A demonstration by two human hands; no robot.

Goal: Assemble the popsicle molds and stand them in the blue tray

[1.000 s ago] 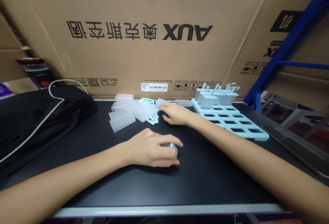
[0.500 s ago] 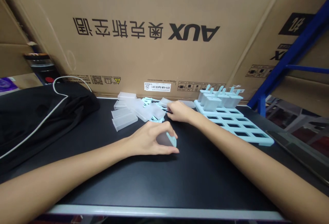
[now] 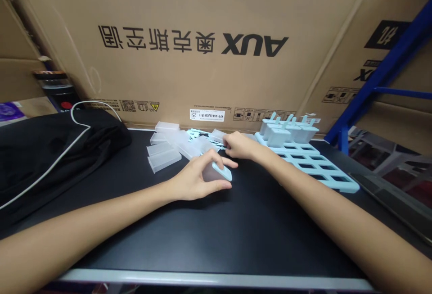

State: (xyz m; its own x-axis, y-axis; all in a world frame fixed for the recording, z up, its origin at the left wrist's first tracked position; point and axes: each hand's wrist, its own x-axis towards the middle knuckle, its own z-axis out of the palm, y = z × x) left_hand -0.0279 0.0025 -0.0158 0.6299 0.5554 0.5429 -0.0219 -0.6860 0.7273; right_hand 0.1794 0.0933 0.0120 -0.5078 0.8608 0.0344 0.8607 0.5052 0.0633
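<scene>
Head view: left hand (image 3: 194, 181) grips a frosted mould cup with blue lid (image 3: 216, 172), right hand (image 3: 238, 146) picks in the parts pile.
Near to far: black table (image 3: 236, 231); left hand closed around the cup, just off the table at centre; at 12 o'clock of it the right hand, fingers curled onto a small piece in the pile, grasp unclear; loose clear cups (image 3: 162, 154) at 11 o'clock; blue tray (image 3: 313, 168) at 2 o'clock, a few filled moulds (image 3: 286, 132) at its far end; black bag (image 3: 50, 150) at 9 o'clock; cardboard box (image 3: 202, 42) behind. Step looks like assembling one mould; next move likely needs seating it upright in an open tray slot.
</scene>
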